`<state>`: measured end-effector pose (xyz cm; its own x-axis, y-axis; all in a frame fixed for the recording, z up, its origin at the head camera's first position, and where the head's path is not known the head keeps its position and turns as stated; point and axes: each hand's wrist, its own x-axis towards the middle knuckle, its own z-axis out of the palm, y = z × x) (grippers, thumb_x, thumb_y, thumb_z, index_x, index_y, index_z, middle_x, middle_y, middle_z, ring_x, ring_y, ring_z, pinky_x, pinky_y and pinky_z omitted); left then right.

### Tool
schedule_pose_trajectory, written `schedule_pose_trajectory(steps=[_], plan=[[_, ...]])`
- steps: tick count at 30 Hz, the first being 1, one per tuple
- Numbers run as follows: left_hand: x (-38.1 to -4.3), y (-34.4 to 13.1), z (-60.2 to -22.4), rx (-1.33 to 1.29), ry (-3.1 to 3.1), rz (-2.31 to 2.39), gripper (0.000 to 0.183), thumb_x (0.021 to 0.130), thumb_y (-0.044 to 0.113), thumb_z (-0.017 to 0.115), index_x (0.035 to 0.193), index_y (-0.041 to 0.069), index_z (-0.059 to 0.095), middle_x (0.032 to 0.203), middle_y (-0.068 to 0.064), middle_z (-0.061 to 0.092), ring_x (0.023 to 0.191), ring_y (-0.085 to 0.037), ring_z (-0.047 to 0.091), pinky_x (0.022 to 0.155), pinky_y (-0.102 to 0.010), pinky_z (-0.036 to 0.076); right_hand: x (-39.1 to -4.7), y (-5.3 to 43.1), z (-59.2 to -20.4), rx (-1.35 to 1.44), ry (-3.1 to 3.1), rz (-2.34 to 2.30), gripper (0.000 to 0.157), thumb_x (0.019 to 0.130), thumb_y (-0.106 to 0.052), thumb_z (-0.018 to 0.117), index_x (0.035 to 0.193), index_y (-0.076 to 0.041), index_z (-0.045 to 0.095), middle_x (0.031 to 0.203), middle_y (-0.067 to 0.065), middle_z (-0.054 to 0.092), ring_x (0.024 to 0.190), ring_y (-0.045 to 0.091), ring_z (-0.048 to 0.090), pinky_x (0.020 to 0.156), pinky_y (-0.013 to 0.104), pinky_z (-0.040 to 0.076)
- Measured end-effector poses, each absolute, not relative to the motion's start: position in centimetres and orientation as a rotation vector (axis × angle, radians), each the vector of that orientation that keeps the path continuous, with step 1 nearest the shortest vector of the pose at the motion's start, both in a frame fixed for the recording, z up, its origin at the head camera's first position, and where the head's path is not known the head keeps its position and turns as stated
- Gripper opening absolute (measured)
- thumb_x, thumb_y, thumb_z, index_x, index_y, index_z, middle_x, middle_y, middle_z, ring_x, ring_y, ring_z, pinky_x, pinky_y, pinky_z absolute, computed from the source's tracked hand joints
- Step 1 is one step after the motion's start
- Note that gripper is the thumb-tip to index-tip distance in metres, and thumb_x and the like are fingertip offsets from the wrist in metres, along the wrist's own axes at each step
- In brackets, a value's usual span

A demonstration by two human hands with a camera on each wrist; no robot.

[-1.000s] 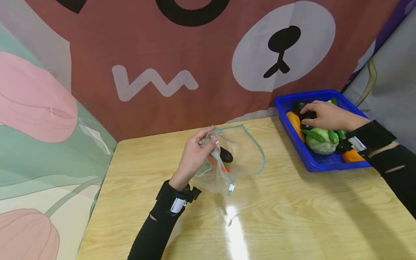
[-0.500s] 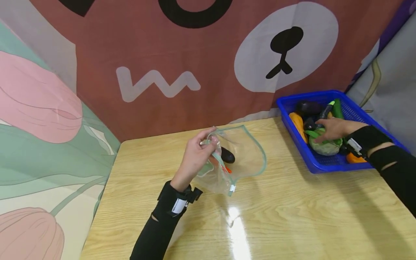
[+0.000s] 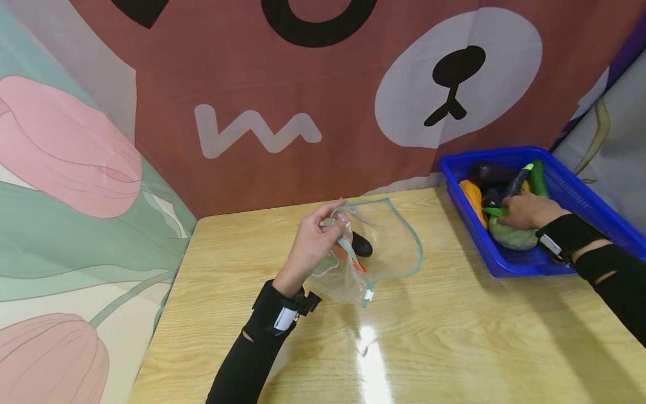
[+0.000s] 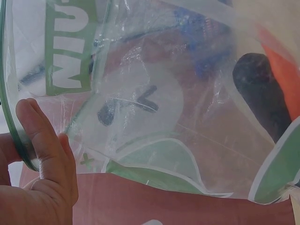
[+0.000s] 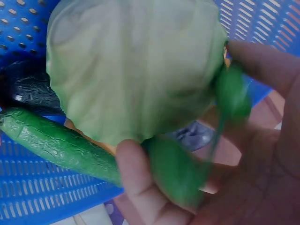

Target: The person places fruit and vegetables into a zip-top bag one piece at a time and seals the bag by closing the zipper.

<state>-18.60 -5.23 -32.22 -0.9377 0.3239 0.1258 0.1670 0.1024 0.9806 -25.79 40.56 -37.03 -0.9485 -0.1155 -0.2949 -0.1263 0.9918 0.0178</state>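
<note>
My left hand (image 3: 317,241) pinches the edge of a clear plastic zip bag (image 3: 391,241) with a teal rim and a white slider, held over the table. Inside the bag show a dark eggplant (image 4: 262,91) and an orange-red piece (image 4: 286,70), the latter mostly hidden. Over the blue basket, my right hand (image 3: 532,212) reaches down onto a pale green cabbage (image 5: 136,65). Its thumb and a fingertip are right at the cabbage's edge. Two small green pods (image 5: 176,171) on a thin stem lie across the spread fingers, blurred; I cannot tell whether they are gripped.
The blue basket (image 3: 469,233) stands at the table's right rear. It also bears a large eggplant (image 3: 489,173), yellow-orange produce (image 3: 473,199) and a green cucumber (image 5: 56,145). A printed bear curtain (image 3: 252,185) hangs close behind the wooden table (image 3: 444,348).
My right hand has moved from the dark eggplants at the basket's back down to the cabbage and green pods. My left hand keeps its hold on the bag. The head view has shifted slightly.
</note>
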Motion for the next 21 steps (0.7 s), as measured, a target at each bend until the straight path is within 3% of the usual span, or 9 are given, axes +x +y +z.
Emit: schedule_pose_trajectory(steps=[8, 16, 21], plan=[[-18.8, -5.1, -32.3, 0.484, 2.273, 1.940, 0.044, 0.094, 0.008, 0.054, 0.137, 0.012, 0.050, 0.110, -0.011, 0.054, 0.055, -0.007, 0.061, 0.039, -0.022, 0.027, -25.5, 40.4, -36.3, -0.186, 2.933, 0.003, 0.045, 0.082, -0.018, 0.061, 0.117, 0.009, 0.057, 0.103, 0.034, 0.059, 0.089, 0.044, 0.058, 0.065, 0.057, 0.046], [-18.8, -5.1, -32.4, 0.492, 2.279, 1.936, 0.041, 0.093, 0.010, 0.055, 0.134, 0.016, 0.054, 0.109, -0.010, 0.055, 0.051, -0.005, 0.056, 0.039, -0.021, 0.029, -25.4, 40.3, -35.8, -0.286, 3.024, -0.065, 0.044, 0.078, -0.008, 0.060, 0.115, 0.017, 0.055, 0.106, 0.039, 0.056, 0.101, 0.053, 0.048, 0.079, 0.061, 0.042], [-18.7, -5.3, -32.5, 0.488, 2.268, 1.945, 0.040, 0.093, 0.012, 0.055, 0.133, 0.019, 0.054, 0.109, -0.009, 0.056, 0.054, -0.009, 0.061, 0.039, -0.021, 0.030, -25.2, 39.6, -35.2, -0.359, 3.080, -0.156, 0.039, 0.080, -0.006, 0.058, 0.112, 0.016, 0.054, 0.087, 0.030, 0.062, 0.075, 0.038, 0.059, 0.062, 0.050, 0.046]])
